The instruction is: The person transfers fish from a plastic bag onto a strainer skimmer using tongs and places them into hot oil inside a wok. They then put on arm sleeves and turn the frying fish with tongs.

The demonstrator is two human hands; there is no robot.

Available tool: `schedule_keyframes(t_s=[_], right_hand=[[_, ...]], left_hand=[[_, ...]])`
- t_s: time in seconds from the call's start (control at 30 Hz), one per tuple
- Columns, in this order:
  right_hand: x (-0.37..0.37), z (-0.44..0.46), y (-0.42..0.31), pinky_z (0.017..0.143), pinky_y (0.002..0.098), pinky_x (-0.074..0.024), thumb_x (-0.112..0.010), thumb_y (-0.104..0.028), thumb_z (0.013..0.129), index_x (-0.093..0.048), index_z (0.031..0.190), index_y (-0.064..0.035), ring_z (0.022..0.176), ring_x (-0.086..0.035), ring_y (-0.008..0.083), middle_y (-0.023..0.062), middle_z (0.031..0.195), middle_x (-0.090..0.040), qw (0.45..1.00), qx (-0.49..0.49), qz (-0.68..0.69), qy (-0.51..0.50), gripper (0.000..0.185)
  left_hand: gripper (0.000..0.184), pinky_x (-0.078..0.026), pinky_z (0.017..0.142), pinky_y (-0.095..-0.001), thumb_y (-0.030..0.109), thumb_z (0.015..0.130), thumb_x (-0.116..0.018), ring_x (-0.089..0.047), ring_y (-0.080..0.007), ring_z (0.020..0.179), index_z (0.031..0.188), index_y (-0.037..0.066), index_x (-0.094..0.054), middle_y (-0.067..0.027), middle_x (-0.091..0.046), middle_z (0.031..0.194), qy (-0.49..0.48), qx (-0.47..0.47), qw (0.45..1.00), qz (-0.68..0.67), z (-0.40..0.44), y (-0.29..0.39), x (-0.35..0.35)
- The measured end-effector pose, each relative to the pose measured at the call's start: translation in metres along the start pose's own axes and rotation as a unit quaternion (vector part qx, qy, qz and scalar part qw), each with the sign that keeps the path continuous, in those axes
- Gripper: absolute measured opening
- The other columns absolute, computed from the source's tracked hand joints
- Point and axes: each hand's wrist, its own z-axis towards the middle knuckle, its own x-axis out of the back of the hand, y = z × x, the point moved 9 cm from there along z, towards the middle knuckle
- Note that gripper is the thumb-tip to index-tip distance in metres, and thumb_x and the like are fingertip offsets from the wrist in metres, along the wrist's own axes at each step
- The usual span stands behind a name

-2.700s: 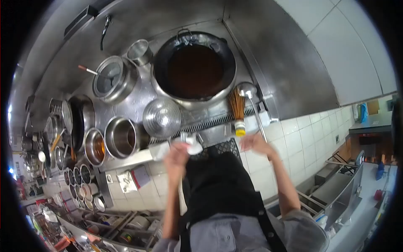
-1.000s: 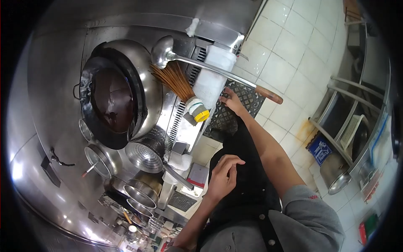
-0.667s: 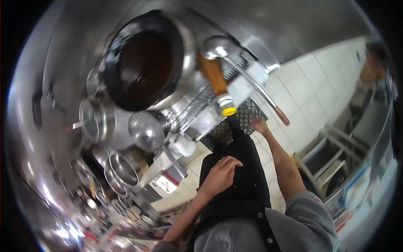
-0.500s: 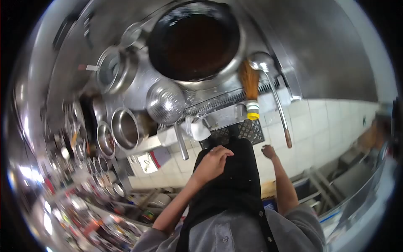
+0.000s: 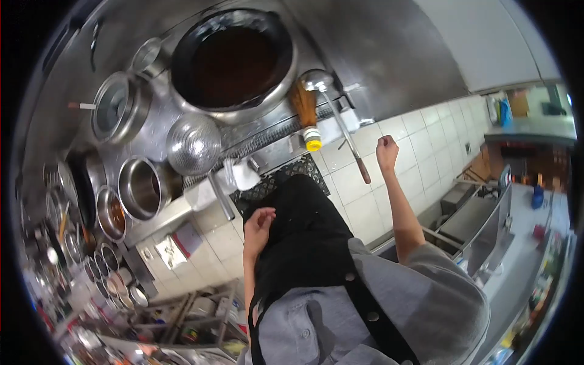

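My left hand (image 5: 260, 228) is in front of the black apron (image 5: 298, 228), its fingers loosely curled and pressed together, with nothing visible in them. My right hand (image 5: 387, 153) is raised over the tiled floor, closed in a loose fist, with no object showing. Nearest to it is a long-handled ladle (image 5: 342, 125), not touched by the hand. Beside the ladle lies a bamboo brush (image 5: 304, 106) with a yellow end. A black wok (image 5: 182, 70) holds dark liquid. The perforated strainer (image 5: 193, 143) rests on the steel counter (image 5: 159, 100), its handle pointing towards me.
Steel pots (image 5: 141, 187) and a lidless pot with a utensil (image 5: 114, 108) stand left of the wok. A white cloth (image 5: 244, 175) lies at the counter edge. Lower left are racks with containers (image 5: 201, 307). At the right is a steel sink unit (image 5: 471, 222).
The view has turned right, so the wok and counter appear further left. My right hand has risen towards the ladle's side. My left hand has drawn back to the left.
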Motion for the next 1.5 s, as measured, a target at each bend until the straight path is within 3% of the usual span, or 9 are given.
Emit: schedule_keyframes(t_s=[0.2, 0.53, 0.73, 0.77, 0.97, 1.2, 1.33, 1.43, 1.5], right_hand=[[-0.108, 0.047, 0.121, 0.084, 0.0454, -0.0568, -0.062, -0.01, 0.082, -0.075, 0.084, -0.0014, 0.089, -0.073, 0.0389, 0.0238, 0.088, -0.073, 0.987, -0.001, -0.059, -0.149, 0.016], [-0.328, 0.051, 0.239, 0.098, 0.0488, -0.0535, -0.065, -0.023, 0.083, -0.067, 0.12, -0.0031, 0.115, -0.064, 0.0441, 0.0286, 0.117, -0.068, 0.933, -0.068, -0.142, -0.322, 0.042], [-0.29, 0.061, 0.196, 0.086, 0.0504, -0.0562, -0.067, -0.015, 0.076, -0.074, 0.098, -0.0031, 0.101, -0.069, 0.0424, 0.0249, 0.098, -0.072, 0.97, -0.025, 0.167, -0.176, 0.025], [-0.3, 0.064, 0.214, 0.085, 0.0505, -0.0562, -0.07, -0.016, 0.076, -0.074, 0.099, -0.0027, 0.099, -0.069, 0.0425, 0.025, 0.097, -0.072, 0.966, -0.008, -0.037, -0.256, 0.027], [-0.202, 0.042, 0.224, 0.079, 0.0513, -0.0557, -0.073, -0.036, 0.081, -0.074, 0.09, 0.0007, 0.092, -0.069, 0.045, 0.0268, 0.091, -0.071, 0.94, -0.036, -0.178, -0.287, 0.038], [0.134, -0.03, -0.024, 0.063, 0.0529, -0.0508, -0.067, -0.025, 0.089, -0.069, 0.083, 0.0017, 0.07, -0.068, 0.0394, 0.0227, 0.075, -0.069, 0.936, 0.103, -0.333, -0.038, 0.027], [0.241, -0.09, -0.204, 0.055, 0.042, -0.0472, -0.067, -0.023, 0.093, -0.07, 0.091, 0.004, 0.063, -0.064, 0.027, 0.0182, 0.072, -0.067, 0.978, 0.202, 0.022, -0.034, 0.027], [0.238, -0.175, -0.352, 0.055, 0.0325, -0.0454, -0.065, -0.017, 0.09, -0.067, 0.092, 0.0054, 0.063, -0.06, 0.0243, 0.0171, 0.076, -0.065, 0.88, 0.425, 0.177, -0.119, 0.023], [0.205, -0.226, -0.378, 0.055, 0.0362, -0.045, -0.066, -0.025, 0.095, -0.071, 0.098, 0.0017, 0.059, -0.056, 0.0266, 0.0122, 0.076, -0.065, 0.764, 0.618, 0.176, 0.057, 0.028]], left_hand=[[0.019, -0.055, 0.086, -0.0316, 0.007, 0.098, -0.061, -0.072, -0.0207, 0.097, 0.114, 0.004, -0.07, -0.013, -0.074, 0.104, -0.074, 0.03, 0.981, 0.179, -0.004, -0.071, -0.006], [0.023, -0.056, 0.088, -0.0319, 0.001, 0.096, -0.058, -0.072, -0.0218, 0.102, 0.117, 0.0, -0.067, -0.0131, -0.073, 0.108, -0.117, 0.191, 0.955, 0.194, -0.029, -0.137, -0.017], [0.025, -0.056, 0.089, -0.0317, 0.0, 0.095, -0.056, -0.072, -0.0219, 0.102, 0.117, 0.0, -0.067, -0.0144, -0.073, 0.109, -0.104, 0.206, 0.957, 0.177, -0.019, -0.145, -0.029], [0.025, -0.056, 0.09, -0.0321, 0.0, 0.095, -0.057, -0.072, -0.022, 0.102, 0.117, 0.001, -0.067, -0.0142, -0.073, 0.108, -0.102, 0.206, 0.955, 0.188, -0.019, -0.146, -0.026], [0.022, -0.057, 0.09, -0.0339, 0.007, 0.096, -0.059, -0.073, -0.0228, 0.1, 0.115, 0.005, -0.069, -0.0132, -0.074, 0.106, -0.1, 0.186, 0.95, 0.228, -0.014, -0.143, -0.012], [0.026, -0.056, 0.093, -0.0351, 0.018, 0.101, -0.059, -0.071, -0.0245, 0.106, 0.119, 0.001, -0.068, -0.0144, -0.075, 0.11, -0.137, 0.006, 0.984, 0.114, 0.022, -0.021, -0.042], [0.036, -0.05, 0.101, -0.0316, 0.025, 0.106, -0.055, -0.066, -0.0193, 0.117, 0.13, 0.0, -0.064, -0.0132, -0.073, 0.121, -0.225, -0.103, 0.969, -0.013, -0.002, 0.144, -0.059], [0.051, -0.042, 0.11, -0.0334, 0.031, 0.106, -0.056, -0.057, -0.0199, 0.129, 0.143, -0.004, -0.051, -0.0116, -0.066, 0.134, -0.249, -0.191, 0.923, -0.222, -0.053, 0.239, -0.041], [0.06, -0.039, 0.113, -0.0354, 0.035, 0.105, -0.056, -0.054, -0.0213, 0.133, 0.149, -0.005, -0.044, -0.0113, -0.063, 0.139, -0.228, -0.257, 0.89, -0.299, -0.088, 0.272, -0.011]])
